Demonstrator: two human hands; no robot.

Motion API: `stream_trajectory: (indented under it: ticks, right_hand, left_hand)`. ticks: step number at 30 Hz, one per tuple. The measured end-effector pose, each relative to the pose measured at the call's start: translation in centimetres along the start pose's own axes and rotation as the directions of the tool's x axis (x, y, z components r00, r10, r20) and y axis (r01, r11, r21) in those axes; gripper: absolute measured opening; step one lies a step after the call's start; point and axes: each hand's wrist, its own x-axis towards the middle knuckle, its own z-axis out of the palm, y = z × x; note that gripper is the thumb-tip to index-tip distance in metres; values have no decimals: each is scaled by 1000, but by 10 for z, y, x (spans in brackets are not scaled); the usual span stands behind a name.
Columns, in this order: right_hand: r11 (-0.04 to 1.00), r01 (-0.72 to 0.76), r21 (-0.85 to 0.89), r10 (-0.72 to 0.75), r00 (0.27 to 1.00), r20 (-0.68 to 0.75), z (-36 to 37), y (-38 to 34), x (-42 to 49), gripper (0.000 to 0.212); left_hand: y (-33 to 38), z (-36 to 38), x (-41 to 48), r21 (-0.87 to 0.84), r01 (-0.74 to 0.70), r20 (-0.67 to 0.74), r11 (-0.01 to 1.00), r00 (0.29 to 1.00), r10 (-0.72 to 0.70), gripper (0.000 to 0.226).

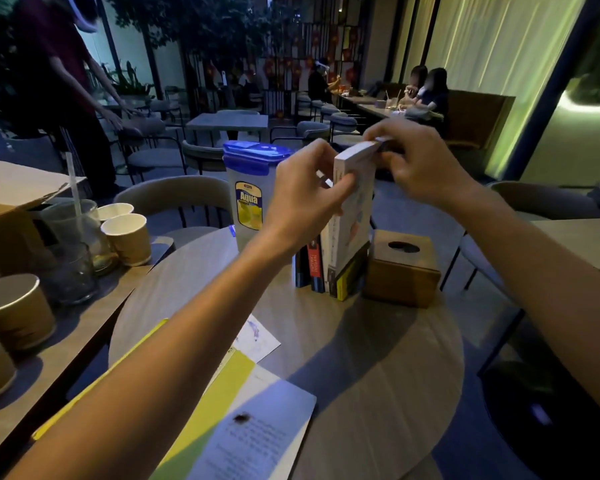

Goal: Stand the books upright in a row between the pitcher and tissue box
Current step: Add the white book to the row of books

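A clear pitcher (pixel 248 195) with a blue lid and a yellow label stands at the back of the round table (pixel 361 358). To its right stands a row of several books (pixel 321 265), spines facing me. The tall white book (pixel 352 220) at the row's right end leans towards the brown tissue box (pixel 402 268). My left hand (pixel 305 199) grips the white book's left side near its top. My right hand (pixel 420 161) pinches the book's top far corner. A yellow and black book (pixel 349 278) sits low between the white book and the box.
Loose papers and a yellow folder (pixel 229 403) lie at the table's near edge. A side table at left carries several paper cups (pixel 127 237), glasses (pixel 73 271) and a cardboard box (pixel 11 209). Chairs ring the table. A person stands at far left; others sit at the back.
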Motion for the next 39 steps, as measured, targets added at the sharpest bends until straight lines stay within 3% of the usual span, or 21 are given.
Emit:
stream_trajectory:
  ticks: [5, 16, 21, 32, 35, 39]
  right_hand:
    - [998, 62, -12, -62, 998, -32, 1, 17, 7, 36]
    - [997, -38, 63, 38, 999, -6, 32, 46, -2, 33]
    - [996, -8, 87, 11, 1000, -27, 25, 44, -1, 35]
    - [959, -253, 126, 236, 962, 133, 51, 67, -22, 28]
    - [948, -283, 146, 263, 954, 142, 55, 70, -23, 28]
    - [940, -294, 176, 270, 951, 148, 59, 72, -20, 32]
  left_hand:
    - [-7, 16, 5, 64, -54, -34, 996, 998, 56, 18]
    - [-35, 58, 0, 269, -95, -8, 958, 995, 101, 20]
    - [-25, 62, 2, 259, -117, -41, 959, 990, 131, 20]
    - [-44, 76, -9, 380, -65, 130, 923, 991, 16, 43]
    - [-45, 71, -10, 396, -109, 166, 912, 985, 46, 51]
    - [-45, 66, -11, 435, -140, 156, 889, 985, 78, 47]
